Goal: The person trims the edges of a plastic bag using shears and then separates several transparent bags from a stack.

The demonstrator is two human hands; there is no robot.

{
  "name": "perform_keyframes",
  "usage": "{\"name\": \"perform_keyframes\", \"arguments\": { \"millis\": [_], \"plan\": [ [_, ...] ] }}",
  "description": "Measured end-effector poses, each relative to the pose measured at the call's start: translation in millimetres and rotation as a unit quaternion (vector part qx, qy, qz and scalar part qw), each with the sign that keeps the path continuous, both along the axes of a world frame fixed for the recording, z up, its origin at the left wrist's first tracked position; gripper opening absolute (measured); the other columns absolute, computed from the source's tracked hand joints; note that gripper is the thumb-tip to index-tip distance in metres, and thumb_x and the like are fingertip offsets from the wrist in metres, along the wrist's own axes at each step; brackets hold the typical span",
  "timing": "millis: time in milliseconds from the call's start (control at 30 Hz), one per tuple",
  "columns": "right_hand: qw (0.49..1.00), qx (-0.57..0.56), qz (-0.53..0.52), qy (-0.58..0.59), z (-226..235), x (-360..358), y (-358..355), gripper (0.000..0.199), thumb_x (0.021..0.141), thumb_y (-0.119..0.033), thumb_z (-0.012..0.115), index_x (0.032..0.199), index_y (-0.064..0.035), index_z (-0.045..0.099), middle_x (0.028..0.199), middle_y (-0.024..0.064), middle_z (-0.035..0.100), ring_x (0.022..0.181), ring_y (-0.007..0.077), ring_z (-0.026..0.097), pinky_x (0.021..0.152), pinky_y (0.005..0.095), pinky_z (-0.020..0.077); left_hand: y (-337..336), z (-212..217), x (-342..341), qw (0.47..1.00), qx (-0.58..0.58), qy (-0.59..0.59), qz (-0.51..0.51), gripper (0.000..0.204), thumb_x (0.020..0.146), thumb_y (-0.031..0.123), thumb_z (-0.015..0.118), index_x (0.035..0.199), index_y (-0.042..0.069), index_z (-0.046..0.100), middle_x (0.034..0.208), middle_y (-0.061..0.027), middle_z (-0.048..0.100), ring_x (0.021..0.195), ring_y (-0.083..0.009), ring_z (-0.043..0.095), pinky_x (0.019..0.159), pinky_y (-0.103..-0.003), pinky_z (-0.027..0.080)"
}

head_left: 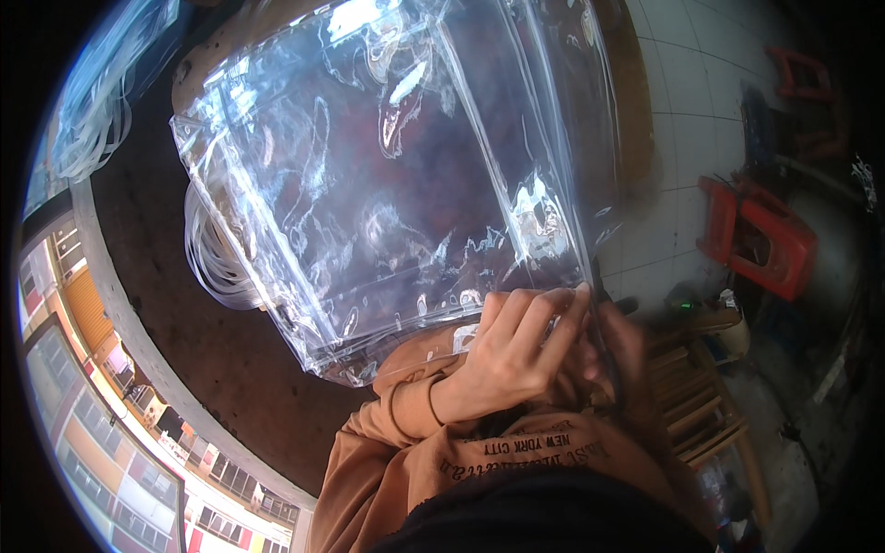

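A large clear plastic bag with welded seams lies spread out in front of me, glossy with reflections. My left hand is closed at its near right corner, fingers bent and fingertips pinching the edge. Close beside it, my right hand is at the same edge, smeared by motion and partly hidden behind the plastic, so its fingers cannot be made out. Looped translucent strips stick out from the bag's left side.
Under the bag is a brown surface. More clear plastic with looped strips sits at the far left. On the right are a red plastic stool, another red stool, a slatted wooden seat and a tiled floor.
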State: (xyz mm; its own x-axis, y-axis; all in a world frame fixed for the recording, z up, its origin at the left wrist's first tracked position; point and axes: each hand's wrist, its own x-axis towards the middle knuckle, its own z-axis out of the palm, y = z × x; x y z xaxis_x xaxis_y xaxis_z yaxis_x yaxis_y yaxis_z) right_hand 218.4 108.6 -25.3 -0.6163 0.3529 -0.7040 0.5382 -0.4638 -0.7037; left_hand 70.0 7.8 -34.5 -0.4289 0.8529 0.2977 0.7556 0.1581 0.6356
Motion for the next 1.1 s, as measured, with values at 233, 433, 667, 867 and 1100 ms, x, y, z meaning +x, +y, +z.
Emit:
{"name": "perform_keyframes", "arguments": {
  "millis": [233, 433, 667, 867, 1100],
  "plan": [
    [1.000, -0.012, 0.002, -0.020, 5.4, -0.8, 4.3, 0.064, 0.059, -0.042, 0.085, 0.097, -0.0033, 0.049, 0.069, -0.0054, 0.045, 0.062, 0.0013, 0.039, 0.054, 0.0170, 0.0308, 0.4, -0.1, -0.2, 1.000, 0.005, -0.009, 0.004, 0.046, 0.061, 0.007, 0.064, 0.106, 0.003, 0.064, 0.090, -0.0043, 0.058, 0.065, -0.0126, 0.051, 0.055, -0.025, 0.036],
    [1.000, -0.006, 0.015, 0.026, 1.3, -0.9, 6.4, 0.068, 0.058, -0.044, 0.085, 0.099, -0.0050, 0.048, 0.071, -0.0055, 0.042, 0.064, 0.0020, 0.038, 0.056, 0.0184, 0.0311, -1.1, 0.8, -0.8, 1.000, 0.001, -0.018, -0.009, 0.046, 0.061, 0.009, 0.064, 0.107, 0.003, 0.064, 0.090, -0.0048, 0.058, 0.065, -0.0127, 0.051, 0.055, -0.026, 0.035],
    [0.998, -0.008, 0.064, -0.025, 7.4, -4.8, 18.5, 0.071, 0.058, -0.042, 0.086, 0.102, -0.0031, 0.047, 0.083, -0.0025, 0.045, 0.069, 0.0043, 0.037, 0.059, 0.0192, 0.0311, -3.3, 1.7, -1.2, 1.000, -0.008, -0.020, -0.016, 0.048, 0.061, 0.010, 0.065, 0.108, 0.002, 0.063, 0.091, -0.0051, 0.058, 0.065, -0.0129, 0.051, 0.054, -0.026, 0.035],
    [0.999, -0.025, 0.046, 0.012, 3.0, -4.8, 18.3, 0.069, 0.057, -0.033, 0.088, 0.104, -0.0022, 0.047, 0.086, -0.0020, 0.046, 0.069, 0.0034, 0.039, 0.059, 0.0184, 0.0322, -3.5, 1.7, -1.1, 1.000, -0.008, -0.014, -0.014, 0.047, 0.062, 0.012, 0.066, 0.107, 0.002, 0.063, 0.090, -0.0047, 0.058, 0.066, -0.0128, 0.051, 0.053, -0.026, 0.034],
    [0.999, -0.029, 0.016, 0.031, 3.0, -8.4, 9.6, 0.064, 0.059, -0.036, 0.086, 0.099, -0.0032, 0.048, 0.072, -0.0058, 0.044, 0.065, 0.0013, 0.038, 0.057, 0.0166, 0.0301, -3.2, 1.1, -0.6, 1.000, -0.009, -0.016, -0.007, 0.046, 0.062, 0.012, 0.067, 0.107, 0.002, 0.063, 0.090, -0.0042, 0.058, 0.066, -0.0119, 0.051, 0.053, -0.026, 0.034]
  ]
}}
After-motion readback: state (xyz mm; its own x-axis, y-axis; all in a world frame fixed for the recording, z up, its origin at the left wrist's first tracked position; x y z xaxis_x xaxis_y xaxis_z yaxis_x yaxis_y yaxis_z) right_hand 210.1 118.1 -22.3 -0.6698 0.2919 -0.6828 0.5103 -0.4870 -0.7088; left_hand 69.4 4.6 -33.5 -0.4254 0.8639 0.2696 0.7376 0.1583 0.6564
